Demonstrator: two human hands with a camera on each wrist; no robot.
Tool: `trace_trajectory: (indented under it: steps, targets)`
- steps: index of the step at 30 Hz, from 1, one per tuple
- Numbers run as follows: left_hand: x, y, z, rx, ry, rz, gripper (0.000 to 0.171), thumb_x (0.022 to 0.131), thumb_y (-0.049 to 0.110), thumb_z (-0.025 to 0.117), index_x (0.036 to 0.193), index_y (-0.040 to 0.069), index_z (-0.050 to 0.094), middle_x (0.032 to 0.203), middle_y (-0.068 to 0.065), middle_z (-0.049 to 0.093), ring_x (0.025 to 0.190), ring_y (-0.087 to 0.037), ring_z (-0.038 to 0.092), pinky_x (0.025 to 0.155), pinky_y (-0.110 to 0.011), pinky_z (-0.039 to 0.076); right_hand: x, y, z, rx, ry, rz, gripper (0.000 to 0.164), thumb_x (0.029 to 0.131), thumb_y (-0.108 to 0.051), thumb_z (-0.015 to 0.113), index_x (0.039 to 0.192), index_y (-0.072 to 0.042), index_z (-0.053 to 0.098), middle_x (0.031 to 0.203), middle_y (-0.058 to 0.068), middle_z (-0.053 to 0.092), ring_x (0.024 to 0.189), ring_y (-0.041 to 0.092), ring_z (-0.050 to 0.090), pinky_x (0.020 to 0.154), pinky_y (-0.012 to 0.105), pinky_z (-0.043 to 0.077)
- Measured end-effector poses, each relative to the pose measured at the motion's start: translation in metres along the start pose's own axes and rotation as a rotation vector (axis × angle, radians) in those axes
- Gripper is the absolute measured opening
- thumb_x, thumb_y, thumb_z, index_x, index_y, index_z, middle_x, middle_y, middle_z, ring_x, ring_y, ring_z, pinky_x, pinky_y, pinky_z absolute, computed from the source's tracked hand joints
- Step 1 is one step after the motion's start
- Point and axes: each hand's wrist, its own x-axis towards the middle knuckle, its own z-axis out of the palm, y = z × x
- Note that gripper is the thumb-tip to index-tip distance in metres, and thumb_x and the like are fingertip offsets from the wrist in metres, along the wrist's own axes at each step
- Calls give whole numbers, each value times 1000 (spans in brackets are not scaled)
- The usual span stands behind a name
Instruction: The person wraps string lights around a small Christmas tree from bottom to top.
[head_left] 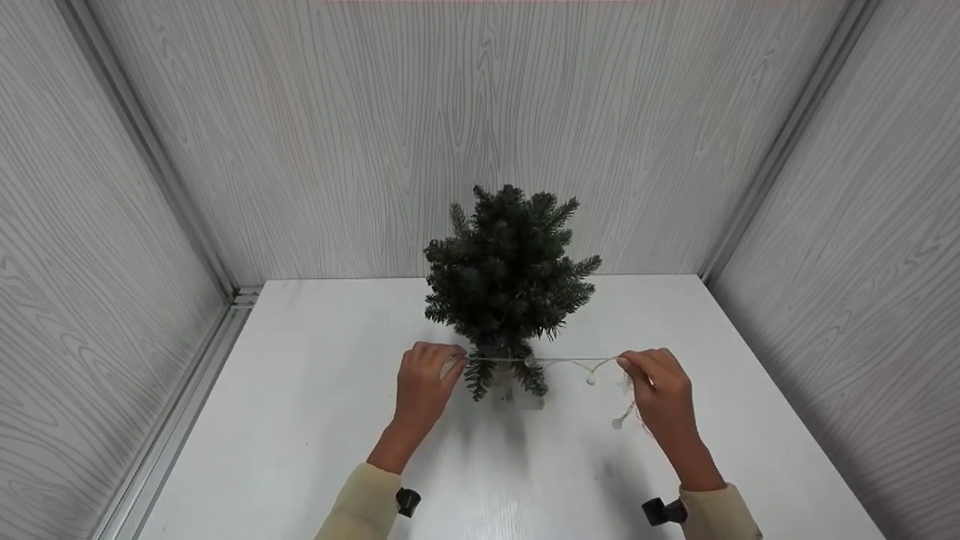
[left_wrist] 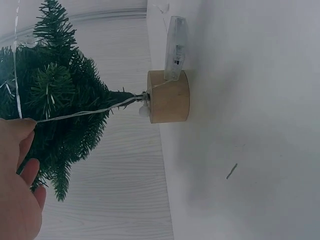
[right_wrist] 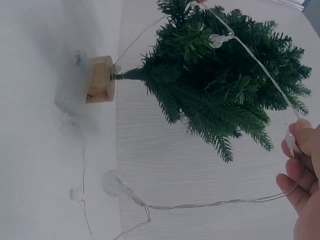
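A small artificial Christmas tree point(head_left: 510, 262) stands on a round wooden base point(left_wrist: 170, 102). My left hand point(head_left: 431, 379) pinches a thin clear string of lights point(right_wrist: 260, 65) between thumb and finger, left of the lower branches. The wire runs taut across the front of the tree to my right hand point(head_left: 664, 390), which pinches it too. From the left fingertips a stretch of wire leads down to the trunk just above the base. Below the right hand the rest of the string hangs in loops with clear bulbs point(right_wrist: 116, 184) on it.
A clear battery box point(left_wrist: 176, 47) lies against the wooden base on the white table point(head_left: 337, 420). Pale wood-grain panels point(head_left: 360, 135) enclose the table at the back and both sides. A small dark scrap point(left_wrist: 231, 171) lies on the table.
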Motion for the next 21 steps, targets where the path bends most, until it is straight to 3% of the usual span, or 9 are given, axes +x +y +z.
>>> trace_trajectory:
  steps: [9, 17, 21]
  targets:
    - [6, 3, 3, -39, -28, -4, 15, 84, 15, 83, 95, 16, 72, 91, 3, 72, 87, -18, 58, 77, -38, 53, 5, 18, 0, -72, -17, 45, 8, 86, 3, 76, 93, -2, 76, 78, 4, 68, 73, 12, 51, 67, 17, 41]
    - [10, 0, 9, -28, -58, -62, 13, 88, 15, 79, 98, 17, 71, 95, 3, 73, 88, -17, 57, 78, -35, 54, 6, 22, 7, -139, -145, 181, 5, 92, -5, 72, 96, -5, 74, 81, 2, 67, 76, 10, 49, 67, 22, 42]
    - [9, 0, 8, -49, -97, -82, 14, 89, 14, 78, 102, 17, 72, 97, 4, 72, 91, -16, 57, 81, -34, 55, 1, 23, 8, -169, -162, 215, 6, 93, -4, 72, 98, -5, 74, 83, 3, 67, 77, 11, 52, 66, 28, 45]
